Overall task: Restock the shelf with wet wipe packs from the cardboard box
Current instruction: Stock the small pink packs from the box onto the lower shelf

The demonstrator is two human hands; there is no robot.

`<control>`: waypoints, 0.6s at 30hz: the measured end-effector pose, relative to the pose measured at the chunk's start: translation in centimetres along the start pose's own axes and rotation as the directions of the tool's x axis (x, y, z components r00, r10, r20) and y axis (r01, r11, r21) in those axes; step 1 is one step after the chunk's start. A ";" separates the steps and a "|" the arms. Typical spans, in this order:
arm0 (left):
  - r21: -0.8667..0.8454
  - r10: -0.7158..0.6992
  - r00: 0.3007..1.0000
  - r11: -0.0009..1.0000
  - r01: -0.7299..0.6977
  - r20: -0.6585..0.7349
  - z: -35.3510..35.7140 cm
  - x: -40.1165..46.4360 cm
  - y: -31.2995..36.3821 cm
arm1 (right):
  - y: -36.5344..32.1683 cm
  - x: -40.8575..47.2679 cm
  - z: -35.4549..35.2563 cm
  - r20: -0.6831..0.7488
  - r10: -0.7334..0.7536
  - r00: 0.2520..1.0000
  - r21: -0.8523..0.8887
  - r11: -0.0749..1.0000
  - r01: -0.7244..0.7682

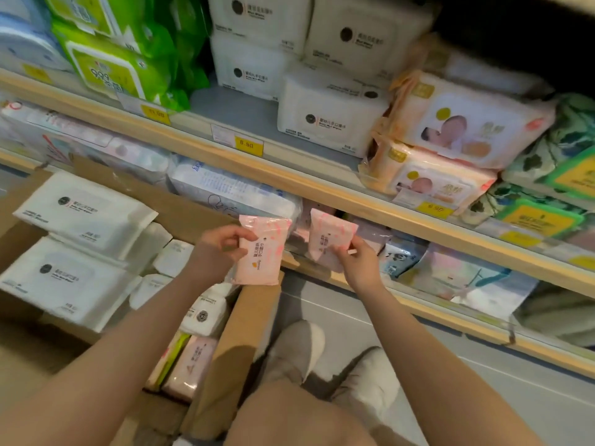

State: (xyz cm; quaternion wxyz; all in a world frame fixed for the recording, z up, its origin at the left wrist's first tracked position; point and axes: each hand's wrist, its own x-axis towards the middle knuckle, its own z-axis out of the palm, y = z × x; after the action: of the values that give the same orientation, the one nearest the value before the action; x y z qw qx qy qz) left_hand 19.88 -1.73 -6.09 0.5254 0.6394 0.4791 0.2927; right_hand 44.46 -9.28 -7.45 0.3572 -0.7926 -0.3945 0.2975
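Note:
My left hand (216,249) grips a small pink wet wipe pack (262,252) by its left edge, above the corner of the open cardboard box (248,320). My right hand (357,262) pinches a second pink pack (328,238) at the front of the middle shelf (322,185), just under the wooden shelf edge. Inside the box lie large white wipe packs (80,217), smaller white packs and a pink pack (190,365).
The upper shelf carries green packs (109,62), white packs (325,114) and peach baby-wipe packs (467,123) with yellow price tags below. Mixed packs fill the lower shelf (450,275). My shoes (299,342) stand on the grey floor beside the box.

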 end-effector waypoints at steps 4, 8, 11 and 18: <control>-0.104 -0.036 0.999 0.994 0.038 0.015 0.1 1.6 -1.1 | 0.7 1.7 2.1 -0.106 -0.050 0.993 0.049 0.997 0.055; -0.123 -0.056 0.997 0.991 0.050 -0.044 0.2 2.8 -0.8 | 1.6 3.8 3.7 -0.093 -0.004 0.996 0.030 1.000 0.007; -0.121 -0.045 0.997 0.992 0.037 -0.061 0.3 3.4 -0.6 | 2.3 4.9 4.8 -0.080 0.117 0.990 0.086 0.990 -0.110; -0.112 -0.059 0.997 0.992 0.054 -0.043 -0.2 3.5 -0.8 | 3.3 3.2 5.7 -0.020 -0.016 1.000 0.033 0.999 0.017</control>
State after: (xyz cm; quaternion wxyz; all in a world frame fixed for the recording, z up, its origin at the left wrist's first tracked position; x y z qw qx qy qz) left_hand 20.77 1.59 -7.27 0.5567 0.5887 0.4920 0.3186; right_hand 43.17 -6.19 -13.95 0.3767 -0.7863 -0.3923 0.2932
